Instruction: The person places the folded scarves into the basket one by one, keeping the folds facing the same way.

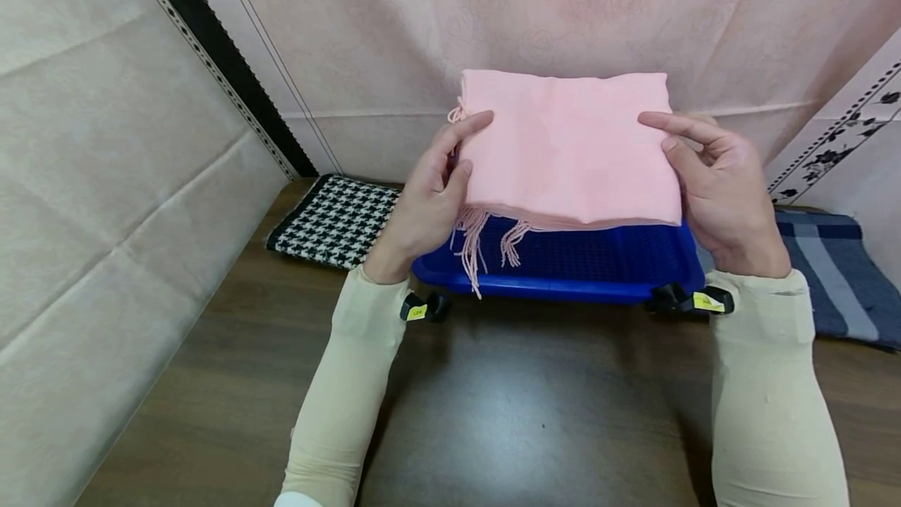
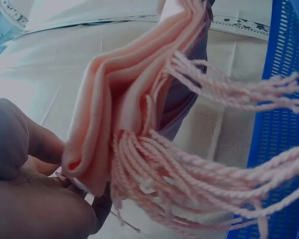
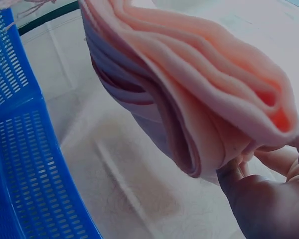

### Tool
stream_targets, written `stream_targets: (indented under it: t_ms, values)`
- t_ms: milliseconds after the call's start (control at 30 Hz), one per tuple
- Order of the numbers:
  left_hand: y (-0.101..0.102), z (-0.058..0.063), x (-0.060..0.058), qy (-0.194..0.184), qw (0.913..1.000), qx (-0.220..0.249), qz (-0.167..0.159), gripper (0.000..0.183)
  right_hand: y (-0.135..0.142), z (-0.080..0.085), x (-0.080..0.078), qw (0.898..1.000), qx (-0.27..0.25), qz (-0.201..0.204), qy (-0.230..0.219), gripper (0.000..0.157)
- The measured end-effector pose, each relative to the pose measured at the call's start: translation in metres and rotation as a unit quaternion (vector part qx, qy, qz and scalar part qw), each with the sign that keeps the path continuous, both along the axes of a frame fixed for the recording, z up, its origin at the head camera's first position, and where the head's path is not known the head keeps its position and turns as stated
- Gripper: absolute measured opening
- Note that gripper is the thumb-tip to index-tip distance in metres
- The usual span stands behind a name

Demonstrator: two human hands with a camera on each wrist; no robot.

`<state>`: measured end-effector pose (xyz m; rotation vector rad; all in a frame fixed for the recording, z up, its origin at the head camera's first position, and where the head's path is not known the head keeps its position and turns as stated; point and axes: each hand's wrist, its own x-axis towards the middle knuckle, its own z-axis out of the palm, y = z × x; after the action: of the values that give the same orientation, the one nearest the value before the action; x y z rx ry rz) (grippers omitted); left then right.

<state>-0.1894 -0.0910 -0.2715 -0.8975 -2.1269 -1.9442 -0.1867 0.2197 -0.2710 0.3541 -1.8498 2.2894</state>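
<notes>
A folded pink scarf (image 1: 570,147) is held up in front of me, its layers stacked into a flat rectangle. Twisted fringe (image 2: 164,164) hangs from its left end. My left hand (image 1: 434,194) grips the left edge, thumb and forefinger on the near face and other fingers behind. The opposite edge is gripped by my right hand (image 1: 728,182) in much the same way. In the right wrist view the scarf's folded layers (image 3: 204,89) bulge above the fingers. Below the scarf lies a blue plastic basket (image 1: 563,288), partly hidden by it.
A black-and-white houndstooth cloth (image 1: 338,217) lies folded left of the basket, partly behind my left hand. On the right rests a folded blue-grey striped cloth (image 1: 838,272). The wooden table (image 1: 493,413) meets a pale fabric backdrop (image 1: 352,37) behind and at both sides.
</notes>
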Motion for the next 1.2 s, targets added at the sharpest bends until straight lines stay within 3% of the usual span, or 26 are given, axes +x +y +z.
stream_targets:
  t_ms: [200, 400, 600, 933, 1200]
  values:
    - [0.001, -0.004, -0.003, -0.016, 0.9997, -0.019, 0.002, 0.05, 0.002, -0.002, -0.003, 0.999, 0.031, -0.007, -0.003, 0.035]
    - [0.0, -0.01, -0.008, -0.017, 0.9991, -0.036, 0.013, 0.049, 0.007, -0.006, -0.006, 0.995, 0.094, 0.008, -0.01, 0.036]
    - [-0.001, -0.013, -0.01, -0.029, 0.9985, -0.044, 0.015, 0.047, 0.007, -0.008, -0.007, 0.989, 0.149, -0.004, -0.002, 0.036]
    - [-0.002, -0.016, -0.013, -0.057, 0.9967, -0.058, 0.01, 0.045, 0.008, -0.012, -0.011, 0.949, 0.31, -0.054, -0.024, 0.038]
    - [-0.004, -0.019, -0.015, -0.066, 0.993, -0.095, 0.026, 0.043, 0.008, -0.014, -0.012, 0.935, 0.349, -0.054, -0.035, 0.039]
